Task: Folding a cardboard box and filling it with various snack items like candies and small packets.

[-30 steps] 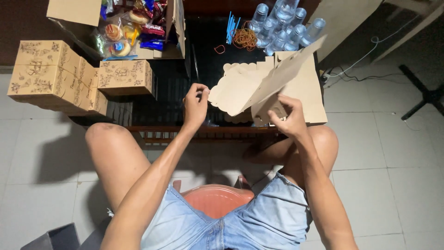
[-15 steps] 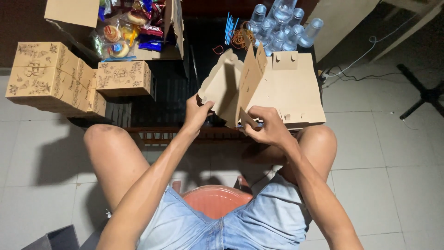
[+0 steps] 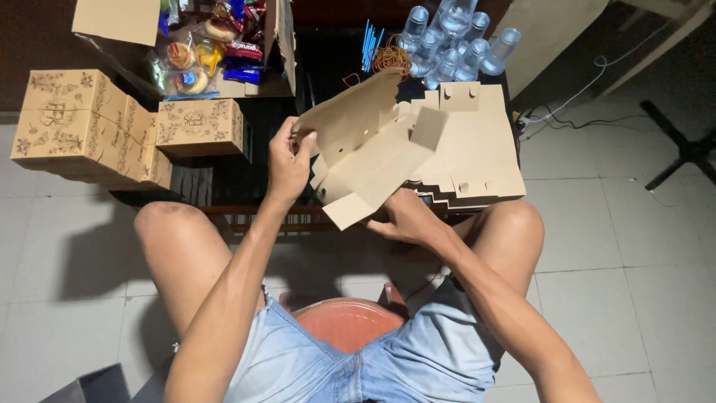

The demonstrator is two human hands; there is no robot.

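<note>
Cardboard open carton point(image 3: 257, 45) holds wrapped snacks point(image 3: 198, 52); both hands' grip, left hand point(image 3: 287, 160) and right hand point(image 3: 403, 220), clasps a box blank point(image 3: 373, 160).

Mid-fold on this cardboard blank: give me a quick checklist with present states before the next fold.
1. Left hand grips the unfolded box blank at its left edge: ok.
2. Right hand supports the blank from below: ok, fingers mostly hidden.
3. Blank lifted clear of the flat blank stack: ok.
4. Tabs and slots lined up: cannot tell.
5. Finished boxes stand apart at left: ok.
6. Plastic cups clear of the raised flap: ok.
</note>
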